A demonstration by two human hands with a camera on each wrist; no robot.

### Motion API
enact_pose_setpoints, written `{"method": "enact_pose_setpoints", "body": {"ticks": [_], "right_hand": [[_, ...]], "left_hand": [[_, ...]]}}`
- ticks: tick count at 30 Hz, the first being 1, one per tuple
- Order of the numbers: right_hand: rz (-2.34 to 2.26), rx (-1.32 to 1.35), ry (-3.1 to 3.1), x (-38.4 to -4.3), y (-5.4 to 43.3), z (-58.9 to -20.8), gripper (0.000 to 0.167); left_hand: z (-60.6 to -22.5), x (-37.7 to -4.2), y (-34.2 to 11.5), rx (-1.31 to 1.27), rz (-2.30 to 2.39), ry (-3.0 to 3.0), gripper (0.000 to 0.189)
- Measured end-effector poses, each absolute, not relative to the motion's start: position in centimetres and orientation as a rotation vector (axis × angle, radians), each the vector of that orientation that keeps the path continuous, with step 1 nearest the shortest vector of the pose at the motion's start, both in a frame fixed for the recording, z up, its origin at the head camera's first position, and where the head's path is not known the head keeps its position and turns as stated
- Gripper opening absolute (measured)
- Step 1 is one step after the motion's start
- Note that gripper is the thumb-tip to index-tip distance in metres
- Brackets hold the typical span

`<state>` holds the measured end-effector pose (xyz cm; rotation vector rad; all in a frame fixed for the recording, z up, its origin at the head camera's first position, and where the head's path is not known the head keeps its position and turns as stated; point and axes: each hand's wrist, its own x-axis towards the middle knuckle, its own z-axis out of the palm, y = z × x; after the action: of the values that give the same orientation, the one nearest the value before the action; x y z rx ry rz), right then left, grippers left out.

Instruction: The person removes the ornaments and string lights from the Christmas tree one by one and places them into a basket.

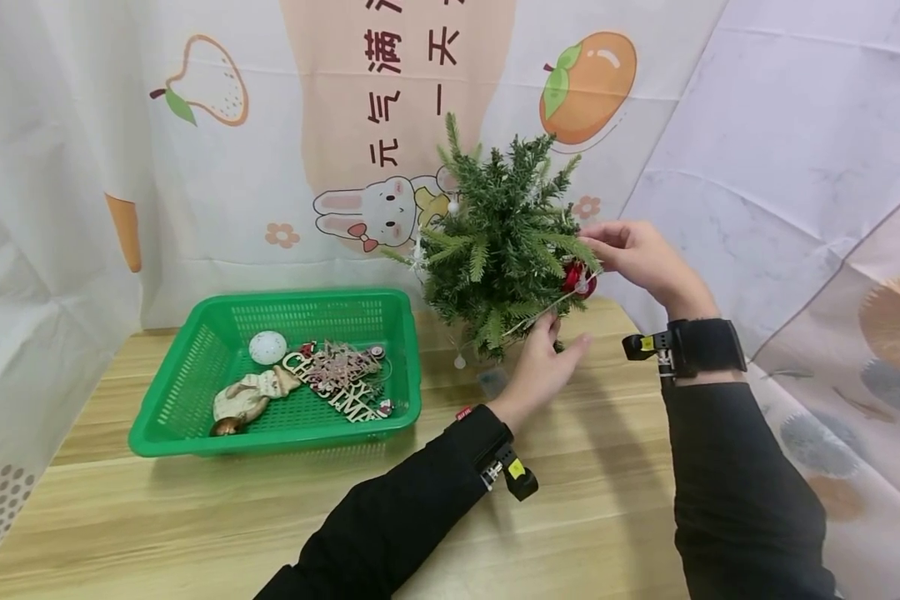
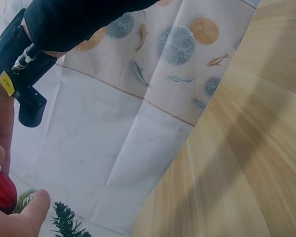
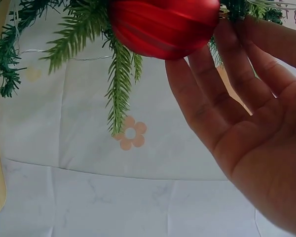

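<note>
A small artificial Christmas tree (image 1: 502, 237) stands toward the back of the table. A shiny red Christmas ball (image 1: 574, 277) hangs on its right side. My right hand (image 1: 641, 258) is beside the ball, thumb and fingertips together at its gold cap in the right wrist view, where the ball (image 3: 163, 24) partly covers the fingers. My left hand (image 1: 543, 371) reaches under the lower right branches, its fingertips among them near a thin light wire and its thumb held apart. In the left wrist view the left thumb (image 2: 37, 210) extends beside the red ball (image 2: 1, 192).
A green plastic basket (image 1: 270, 442) sits left of the tree. It holds a speckled white ball (image 1: 267, 347), a cream cloth pouch (image 1: 243, 400), a brown shiny ball (image 1: 227, 426) and wooden letter ornaments (image 1: 352, 402). Printed cloth hangs behind and to the right.
</note>
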<state>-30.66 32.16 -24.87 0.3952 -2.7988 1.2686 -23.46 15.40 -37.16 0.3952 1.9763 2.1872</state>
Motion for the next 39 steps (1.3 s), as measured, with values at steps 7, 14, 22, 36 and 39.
{"method": "enact_pose_setpoints", "body": {"ticks": [7,14,22,36,39], "right_hand": [[1.293,0.415,-2.799,-30.2,32.4,-24.9,0.037],[1.408,0.439,-2.771,-29.7,32.3,-24.8,0.035],[1.447,0.486,-2.739,-29.5,32.6,-24.6,0.032],[1.368,0.431,-2.839,-29.7,32.5,-24.1,0.035],[1.374,0.439,-2.835,-29.7,32.4,-24.0,0.032]], "left_hand": [[-37.2,-24.1,16.1,0.401,2.303,1.858,0.072],[-37.0,-24.2,16.6,0.397,2.383,1.664,0.059],[-36.7,-24.8,17.1,0.425,2.479,1.541,0.046],[-35.8,-25.5,17.7,0.318,2.586,1.276,0.035],[-35.6,-25.5,17.8,0.33,2.593,1.262,0.035]]}}
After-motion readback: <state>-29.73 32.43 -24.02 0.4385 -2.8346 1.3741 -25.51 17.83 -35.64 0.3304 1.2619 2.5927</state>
